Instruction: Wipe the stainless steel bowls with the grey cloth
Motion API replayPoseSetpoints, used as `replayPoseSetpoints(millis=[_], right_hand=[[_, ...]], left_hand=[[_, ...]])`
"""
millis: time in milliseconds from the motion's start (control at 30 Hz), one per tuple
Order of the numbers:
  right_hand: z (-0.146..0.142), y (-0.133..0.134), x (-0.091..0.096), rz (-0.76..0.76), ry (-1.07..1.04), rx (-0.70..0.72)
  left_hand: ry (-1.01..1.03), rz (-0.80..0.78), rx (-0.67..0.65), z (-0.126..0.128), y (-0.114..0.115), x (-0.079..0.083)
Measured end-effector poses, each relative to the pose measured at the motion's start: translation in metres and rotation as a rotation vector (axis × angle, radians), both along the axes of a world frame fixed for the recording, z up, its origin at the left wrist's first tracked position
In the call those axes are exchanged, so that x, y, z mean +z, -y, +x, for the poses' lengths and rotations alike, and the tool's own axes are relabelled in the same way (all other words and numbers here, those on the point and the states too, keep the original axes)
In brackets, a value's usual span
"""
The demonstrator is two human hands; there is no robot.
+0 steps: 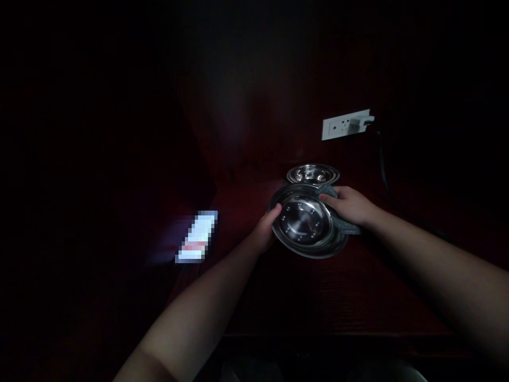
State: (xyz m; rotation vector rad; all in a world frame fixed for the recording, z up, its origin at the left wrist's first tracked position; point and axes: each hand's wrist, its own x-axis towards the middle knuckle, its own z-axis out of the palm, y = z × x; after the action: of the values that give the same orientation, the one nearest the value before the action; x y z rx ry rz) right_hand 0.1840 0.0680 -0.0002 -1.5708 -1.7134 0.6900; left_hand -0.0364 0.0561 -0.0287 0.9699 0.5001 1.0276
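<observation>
A shiny stainless steel bowl [303, 220] is tilted so that its round base and side show. My left hand [267, 229] grips it at the left, thumb laid over the metal and the other fingers hidden behind. At the bowl's right side, my right hand [350, 206] is closed on a grey-green cloth [345, 225], which touches the rim and hangs below the fingers. Just behind, a second steel bowl [313, 173] rests on the dark red table [318, 297], partly covered by the held one.
A lit, blurred-out screen [198, 237] stands at the left with cables below it. On the back wall is a white socket plate [345, 125] with a plug in it, and a dark cord [382, 162] hangs down to the table. The surroundings are very dark.
</observation>
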Motion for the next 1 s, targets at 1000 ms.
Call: replayPoseSetpoints(millis=[1000], right_hand=[[0.002,-0.007,-0.01,-0.074,-0.149,0.042]], left_hand=[[-0.01,-0.061,-0.102,-0.005,-0.004,-0.005]])
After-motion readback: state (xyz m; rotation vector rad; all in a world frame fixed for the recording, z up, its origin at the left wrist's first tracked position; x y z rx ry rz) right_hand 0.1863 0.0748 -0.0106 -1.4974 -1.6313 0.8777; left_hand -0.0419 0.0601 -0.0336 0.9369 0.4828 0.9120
